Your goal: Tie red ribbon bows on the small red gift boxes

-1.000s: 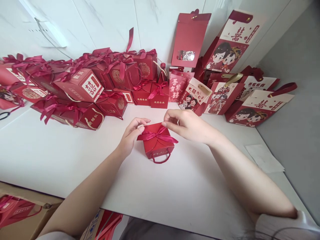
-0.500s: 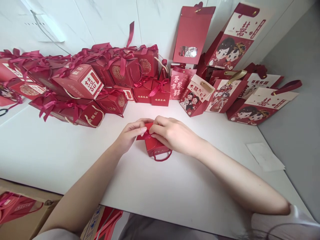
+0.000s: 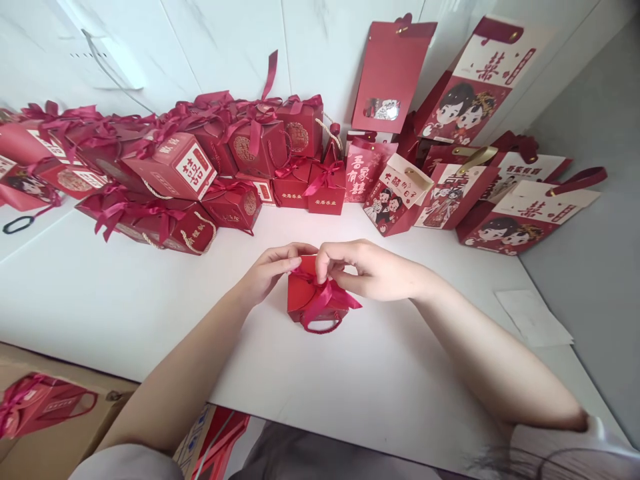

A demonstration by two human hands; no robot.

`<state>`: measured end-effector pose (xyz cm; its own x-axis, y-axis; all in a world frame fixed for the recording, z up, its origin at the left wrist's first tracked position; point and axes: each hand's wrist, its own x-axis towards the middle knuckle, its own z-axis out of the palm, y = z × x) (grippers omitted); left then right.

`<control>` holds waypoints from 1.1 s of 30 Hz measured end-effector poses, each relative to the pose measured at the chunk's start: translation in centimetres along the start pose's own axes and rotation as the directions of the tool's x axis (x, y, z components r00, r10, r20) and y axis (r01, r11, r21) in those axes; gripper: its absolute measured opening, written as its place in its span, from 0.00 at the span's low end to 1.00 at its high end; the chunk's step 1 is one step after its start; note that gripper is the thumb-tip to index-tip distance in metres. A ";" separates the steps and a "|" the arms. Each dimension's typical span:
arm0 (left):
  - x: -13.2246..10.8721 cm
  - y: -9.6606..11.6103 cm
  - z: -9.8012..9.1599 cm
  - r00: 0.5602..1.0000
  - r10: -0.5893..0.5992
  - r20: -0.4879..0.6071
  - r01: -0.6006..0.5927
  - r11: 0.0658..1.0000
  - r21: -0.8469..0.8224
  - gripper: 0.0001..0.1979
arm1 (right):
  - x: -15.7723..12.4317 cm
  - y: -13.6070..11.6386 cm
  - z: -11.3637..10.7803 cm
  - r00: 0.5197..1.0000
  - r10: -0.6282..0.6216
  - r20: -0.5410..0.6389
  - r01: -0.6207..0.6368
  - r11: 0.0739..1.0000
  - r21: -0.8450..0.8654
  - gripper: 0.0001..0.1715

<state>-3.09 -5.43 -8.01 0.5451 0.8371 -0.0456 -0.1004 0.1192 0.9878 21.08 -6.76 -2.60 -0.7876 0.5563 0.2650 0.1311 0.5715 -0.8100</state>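
Your left hand (image 3: 267, 273) and right hand (image 3: 370, 270) are both pinched onto the ribbon (image 3: 327, 297) on top of a little red gift box (image 3: 303, 300), which sits near the middle of the white table (image 3: 125, 313).

The box is small, matte red card with a curved flap on top. The ribbon is shiny, satin-looking and darker pink-red, with its loose tails flopping over the front toward you. A twisted red cord handle (image 3: 320, 327) loops out of the box's near side. Your fingertips close in together at the top edge, the two hands almost touching. Behind, against the wall, there's a heap of similar ribboned red boxes (image 3: 200, 167), and glossy printed paper bags (image 3: 500, 200) off to the right.
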 end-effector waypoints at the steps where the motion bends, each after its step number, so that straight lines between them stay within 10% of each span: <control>1: 0.0 0.0 -0.1 1.000 0.000 -0.005 0.000 1.000 -0.001 0.19 | 0.0 -0.2 -0.1 1.000 0.003 -0.005 -0.003 0.999 -0.040 0.14; 5: -0.1 0.0 -0.3 1.000 0.021 0.009 -0.021 1.000 0.023 0.21 | -0.1 -0.8 -0.5 0.999 0.010 -0.051 -0.018 0.987 -0.160 0.01; 12: 0.0 0.0 0.1 0.992 0.063 0.110 -0.072 0.995 0.076 0.19 | -0.2 -1.0 -0.5 0.990 -0.083 -0.111 0.057 0.975 -0.214 0.14; 20: -0.9 2.3 0.8 0.996 -0.044 0.076 0.026 0.975 0.220 0.16 | -4.6 -1.9 1.0 0.945 0.080 -0.317 -0.139 0.976 -0.169 0.13; 28: -4.7 2.4 3.2 0.987 0.088 -0.131 -0.011 0.868 0.497 0.12 | -8.6 -2.6 6.6 0.631 0.311 -0.711 -0.278 0.946 0.167 0.03; 33: -4.8 1.4 4.7 0.960 0.163 -0.229 -0.033 0.874 0.486 0.16 | -10.0 -1.3 9.3 0.606 0.439 -0.664 -0.234 0.896 0.378 0.04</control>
<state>-1.89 -11.79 -5.70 0.3166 0.9449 0.0833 0.2985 -0.1826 0.9368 23.18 -18.62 -9.07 -0.0196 0.9881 0.1526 0.0735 0.1537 -0.9854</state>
